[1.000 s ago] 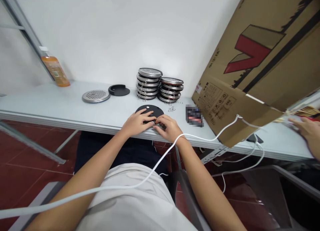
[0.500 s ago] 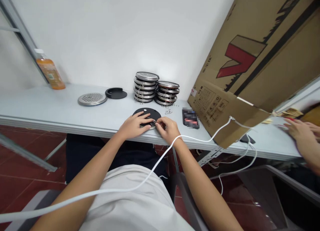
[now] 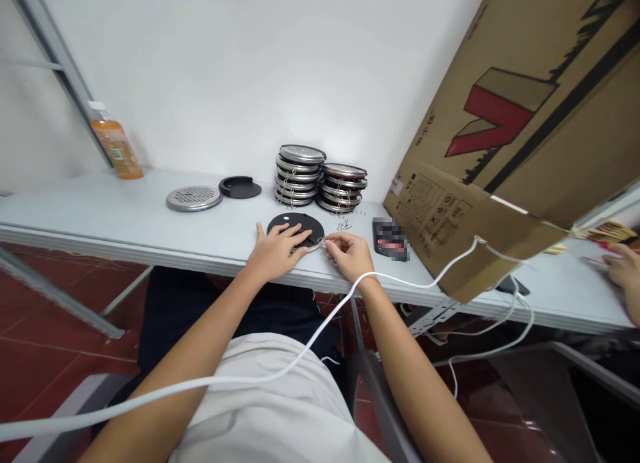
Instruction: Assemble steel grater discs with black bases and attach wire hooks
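A round black disc (image 3: 313,224) with a silver rim lies flat near the table's front edge. Spread over its top, my left hand (image 3: 277,251) presses down with fingers apart. At the disc's right edge my right hand (image 3: 350,255) pinches a small metal wire clip (image 3: 321,241), thumb and forefinger together. Behind the right hand lie a few loose wire clips (image 3: 344,225). Farther back stand two stacks of round silver-and-black cases, the left stack (image 3: 299,176) taller than the right stack (image 3: 343,186); wire clips hang from their fronts.
Left of the stacks are a perforated silver lid (image 3: 194,198) and a black round base (image 3: 241,187). An orange bottle (image 3: 117,146) stands far left. A blurred dark item (image 3: 390,239) lies by the large cardboard box (image 3: 450,203). A white cable (image 3: 280,369) crosses my lap; another person's hand (image 3: 625,269) shows at right.
My right hand has drawn slightly away from the disc's top toward its right edge, with the clip pinched. The left thumb and fingers have spread wider. The whole view has shifted a little.
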`<move>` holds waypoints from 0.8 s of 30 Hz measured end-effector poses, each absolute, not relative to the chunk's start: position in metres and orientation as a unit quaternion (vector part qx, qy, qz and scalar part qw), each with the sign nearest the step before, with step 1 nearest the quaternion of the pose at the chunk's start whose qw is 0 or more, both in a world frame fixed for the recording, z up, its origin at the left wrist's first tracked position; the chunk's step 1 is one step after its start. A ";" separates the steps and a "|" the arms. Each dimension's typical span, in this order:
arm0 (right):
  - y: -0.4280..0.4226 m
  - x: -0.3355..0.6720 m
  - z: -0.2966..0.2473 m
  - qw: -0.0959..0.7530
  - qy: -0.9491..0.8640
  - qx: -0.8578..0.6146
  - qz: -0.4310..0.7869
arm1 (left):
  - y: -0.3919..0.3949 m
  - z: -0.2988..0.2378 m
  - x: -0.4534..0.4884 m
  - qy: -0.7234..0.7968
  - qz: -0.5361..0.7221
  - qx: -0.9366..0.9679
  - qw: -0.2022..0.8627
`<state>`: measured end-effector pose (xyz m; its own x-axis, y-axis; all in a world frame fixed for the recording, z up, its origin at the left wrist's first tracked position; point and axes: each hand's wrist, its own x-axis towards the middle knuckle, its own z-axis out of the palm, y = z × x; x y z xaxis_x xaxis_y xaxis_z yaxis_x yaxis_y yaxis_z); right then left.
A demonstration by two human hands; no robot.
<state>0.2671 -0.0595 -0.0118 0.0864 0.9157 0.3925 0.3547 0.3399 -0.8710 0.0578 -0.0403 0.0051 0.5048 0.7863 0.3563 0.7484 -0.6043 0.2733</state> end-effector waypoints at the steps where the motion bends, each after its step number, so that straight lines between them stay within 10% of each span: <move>1: -0.058 0.268 -0.012 0.532 -0.619 -0.514 0.264 | -0.042 0.004 0.060 0.447 0.237 0.862 0.030; 24: -0.056 0.274 -0.003 0.464 -0.637 -0.515 0.336 | -0.046 0.012 0.067 0.438 0.198 0.876 -0.030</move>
<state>0.2745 -0.0563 -0.0034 -0.0385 0.9685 0.2462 0.3444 0.2441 -0.9065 0.0675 -0.0463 0.0118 0.5375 0.7560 0.3735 0.7801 -0.6140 0.1201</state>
